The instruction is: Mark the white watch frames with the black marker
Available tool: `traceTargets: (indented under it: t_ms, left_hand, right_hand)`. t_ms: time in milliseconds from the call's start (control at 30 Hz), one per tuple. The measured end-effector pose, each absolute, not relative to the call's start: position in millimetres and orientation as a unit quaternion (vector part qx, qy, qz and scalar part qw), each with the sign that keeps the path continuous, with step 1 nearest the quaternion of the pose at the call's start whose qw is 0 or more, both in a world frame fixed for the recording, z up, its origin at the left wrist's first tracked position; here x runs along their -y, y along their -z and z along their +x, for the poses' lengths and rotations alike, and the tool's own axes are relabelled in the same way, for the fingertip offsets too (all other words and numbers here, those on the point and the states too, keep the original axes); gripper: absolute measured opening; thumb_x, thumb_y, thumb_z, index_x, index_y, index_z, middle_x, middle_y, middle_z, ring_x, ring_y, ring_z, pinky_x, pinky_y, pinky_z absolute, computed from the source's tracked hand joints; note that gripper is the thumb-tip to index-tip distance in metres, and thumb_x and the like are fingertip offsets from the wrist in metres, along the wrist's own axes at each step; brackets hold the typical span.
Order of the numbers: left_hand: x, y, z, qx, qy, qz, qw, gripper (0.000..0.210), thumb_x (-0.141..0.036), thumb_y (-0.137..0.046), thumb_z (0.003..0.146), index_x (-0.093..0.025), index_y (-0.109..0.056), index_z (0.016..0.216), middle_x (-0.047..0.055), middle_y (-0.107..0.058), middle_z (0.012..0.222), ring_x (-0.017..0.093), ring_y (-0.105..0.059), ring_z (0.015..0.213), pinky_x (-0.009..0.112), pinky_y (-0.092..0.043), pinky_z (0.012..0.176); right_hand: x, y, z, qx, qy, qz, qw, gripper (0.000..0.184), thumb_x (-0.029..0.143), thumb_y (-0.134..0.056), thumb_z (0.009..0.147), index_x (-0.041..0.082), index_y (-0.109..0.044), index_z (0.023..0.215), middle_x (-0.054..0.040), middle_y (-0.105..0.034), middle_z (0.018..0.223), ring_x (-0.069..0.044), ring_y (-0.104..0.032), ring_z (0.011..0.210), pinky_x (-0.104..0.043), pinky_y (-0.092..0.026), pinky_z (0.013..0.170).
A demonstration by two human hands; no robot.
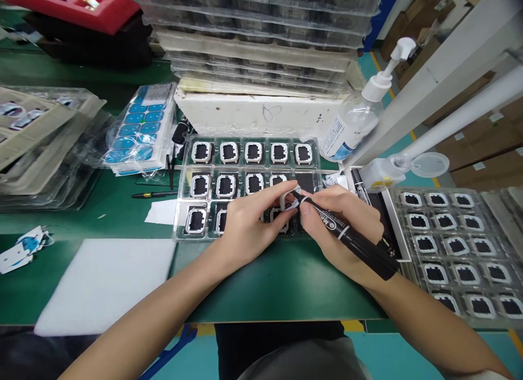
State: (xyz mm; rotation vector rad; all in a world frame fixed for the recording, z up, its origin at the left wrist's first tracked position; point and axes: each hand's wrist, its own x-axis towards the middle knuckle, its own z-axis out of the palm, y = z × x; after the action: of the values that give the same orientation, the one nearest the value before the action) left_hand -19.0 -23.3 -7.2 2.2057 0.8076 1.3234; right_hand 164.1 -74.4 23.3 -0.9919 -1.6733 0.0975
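My left hand pinches a small white square frame between thumb and fingers, above a clear plastic tray. A thick black marker lies in the grip of my right hand, its tip touching or very close to the frame's edge. Similar white frames with black centres, such as one at the back left, sit in the tray's pockets. One pocket in the middle row, at the right, shows no frame. My hands hide part of the front row.
Stacked clear trays rise on a white foam block behind. A pump bottle stands back right. At right lies another tray of frames. A white foam sheet, a pen and blue-pad packs lie left.
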Motion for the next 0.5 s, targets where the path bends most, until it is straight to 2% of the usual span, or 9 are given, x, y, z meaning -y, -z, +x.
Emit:
traceTargets:
  t_ms: [267, 500]
  left_hand:
    - [23.9, 8.7, -19.3, -0.291, -0.482, 0.795, 0.228, 0.04, -0.01, -0.076, 0.094, -0.02, -0.074, 0.133, 0.006, -0.085, 0.11, 0.015, -0.081, 0.086, 0.025, -0.068, 0.083]
    - [24.2, 9.9, -18.7, -0.298, -0.477, 0.799, 0.215, 0.039, -0.012, -0.075, 0.096, -0.02, -0.073, 0.134, 0.005, -0.085, 0.105, 0.016, -0.082, 0.085, 0.026, -0.069, 0.08]
  right_hand:
    - [74.4, -22.5, 163.1, 0.702, -0.06, -0.423, 0.571, 0.024, 0.003, -0.076, 0.091, 0.024, -0.068, 0.1, -0.0012, -0.075, 0.09, -0.018, -0.075, 0.079, -0.032, -0.063, 0.068]
    - [75.0, -20.9, 162.2, 0.687, -0.081, -0.448, 0.566, 0.019, 0.007, -0.076, 0.092, 0.024, -0.068, 0.097, -0.001, -0.074, 0.088, -0.016, -0.074, 0.078, -0.031, -0.061, 0.068]
